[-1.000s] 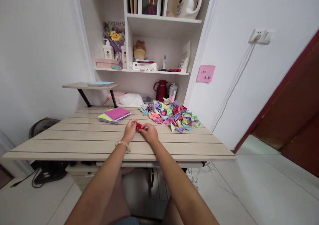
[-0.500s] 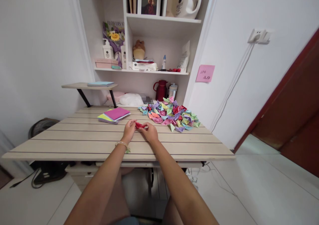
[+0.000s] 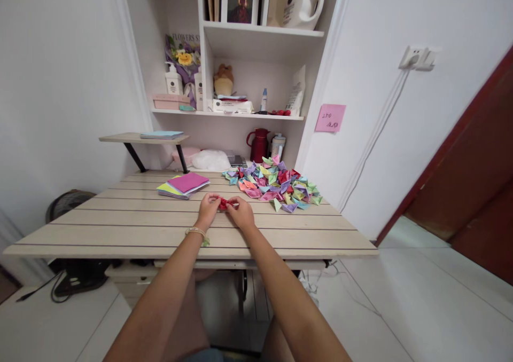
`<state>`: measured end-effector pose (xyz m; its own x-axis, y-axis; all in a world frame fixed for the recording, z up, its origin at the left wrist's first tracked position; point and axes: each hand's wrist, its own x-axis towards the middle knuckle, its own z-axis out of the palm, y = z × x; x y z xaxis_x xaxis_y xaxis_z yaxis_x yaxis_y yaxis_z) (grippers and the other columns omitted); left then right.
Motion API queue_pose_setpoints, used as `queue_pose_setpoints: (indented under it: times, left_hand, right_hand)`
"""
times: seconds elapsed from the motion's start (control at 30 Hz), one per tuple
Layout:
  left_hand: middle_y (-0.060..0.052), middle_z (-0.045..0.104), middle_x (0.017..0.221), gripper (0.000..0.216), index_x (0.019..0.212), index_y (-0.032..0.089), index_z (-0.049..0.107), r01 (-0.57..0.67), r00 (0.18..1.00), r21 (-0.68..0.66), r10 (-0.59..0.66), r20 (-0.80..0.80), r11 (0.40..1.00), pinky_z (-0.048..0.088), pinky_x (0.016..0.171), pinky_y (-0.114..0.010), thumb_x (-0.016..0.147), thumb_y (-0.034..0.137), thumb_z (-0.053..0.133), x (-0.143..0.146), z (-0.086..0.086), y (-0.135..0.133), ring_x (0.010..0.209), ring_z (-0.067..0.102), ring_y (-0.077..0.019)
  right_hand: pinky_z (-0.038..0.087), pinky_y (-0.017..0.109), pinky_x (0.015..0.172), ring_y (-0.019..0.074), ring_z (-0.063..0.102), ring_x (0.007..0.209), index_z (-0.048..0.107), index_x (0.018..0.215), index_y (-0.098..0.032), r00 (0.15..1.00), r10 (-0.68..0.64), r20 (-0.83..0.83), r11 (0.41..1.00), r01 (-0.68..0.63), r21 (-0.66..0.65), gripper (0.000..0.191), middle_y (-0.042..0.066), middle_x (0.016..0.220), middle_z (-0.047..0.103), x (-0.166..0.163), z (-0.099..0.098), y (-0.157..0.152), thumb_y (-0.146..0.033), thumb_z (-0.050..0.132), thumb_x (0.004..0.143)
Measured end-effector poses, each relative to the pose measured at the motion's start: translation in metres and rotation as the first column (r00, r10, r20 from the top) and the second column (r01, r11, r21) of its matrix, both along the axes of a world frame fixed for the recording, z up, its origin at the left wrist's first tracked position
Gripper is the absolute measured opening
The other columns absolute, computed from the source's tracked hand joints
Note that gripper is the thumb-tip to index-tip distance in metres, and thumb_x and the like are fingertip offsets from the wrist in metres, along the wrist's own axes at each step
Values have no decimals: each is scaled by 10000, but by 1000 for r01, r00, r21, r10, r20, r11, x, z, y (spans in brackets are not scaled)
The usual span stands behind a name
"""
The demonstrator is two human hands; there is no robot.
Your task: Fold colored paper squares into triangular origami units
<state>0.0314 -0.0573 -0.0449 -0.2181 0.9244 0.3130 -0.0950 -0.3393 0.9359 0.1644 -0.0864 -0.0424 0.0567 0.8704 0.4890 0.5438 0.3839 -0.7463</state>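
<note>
Between my two hands is a small piece of folded red paper (image 3: pixel 223 204), held just above the desk. My left hand (image 3: pixel 209 210) pinches its left end, fingers closed. On the right end, my right hand (image 3: pixel 241 212) grips it between thumb and fingers. Parts of the paper are hidden behind the fingertips. Right of my hands, a heap of folded paper boats (image 3: pixel 276 183) in many colours spreads over the desk. Back left of my hands lies a stack of coloured paper sheets (image 3: pixel 183 184), magenta on top with yellow showing beneath.
The slatted desk (image 3: pixel 120 228) fills the middle. A small raised shelf (image 3: pixel 128 138) at its left bears light-blue paper (image 3: pixel 162 134). Behind the heap stand a dark red jug (image 3: pixel 260 146) and a pale cup (image 3: pixel 278 146). A pink note (image 3: pixel 330 118) sticks to the wall.
The red paper looks shorter and more bunched between my fingers. My right fingertips have shifted slightly on it; the heap and the sheets have not moved.
</note>
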Motion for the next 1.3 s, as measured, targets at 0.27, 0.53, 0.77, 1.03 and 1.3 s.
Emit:
queue_pose_setpoints:
  times: [0.27,0.53,0.77,1.03,1.3]
  left_hand:
    - [-28,628,703,175,725,146,612,-26,994,22,28,-104,999,475,685,-292,578,229,657,-1,1,-2,690,592,-155]
    - [-46,672,727,164,693,152,661,26,985,36,-20,-169,999,476,754,-319,574,260,692,1,5,-6,745,614,-182]
    - [-66,703,764,232,750,155,695,70,982,29,-63,-181,997,487,780,-348,586,318,712,0,3,-5,781,638,-210]
    - [-75,710,782,216,750,157,701,68,983,23,-63,-172,997,473,821,-358,606,318,713,0,5,-7,816,643,-220]
    - [-73,705,767,209,742,145,695,69,982,11,-66,-178,998,486,788,-351,578,272,727,2,5,-8,767,640,-203]
  right_hand:
    - [459,250,730,122,595,682,703,833,-230,1000,8,-7,1000,-8,30,143,23,899,666,2,-2,2,-260,583,760]
    - [460,238,676,128,601,662,685,893,-245,1000,9,-21,999,-10,-51,176,-12,763,687,1,1,-2,-252,590,744]
    - [450,229,673,122,601,661,632,1061,-279,999,28,17,998,-27,-57,326,-29,746,682,0,5,-4,-209,597,745]
    - [438,231,641,133,606,668,660,1026,-278,994,44,99,998,-39,-48,290,-16,775,690,0,7,-5,-241,610,743]
    - [444,231,650,122,594,645,613,1094,-277,997,41,69,999,-39,-34,359,-24,771,683,0,6,-6,-221,609,739]
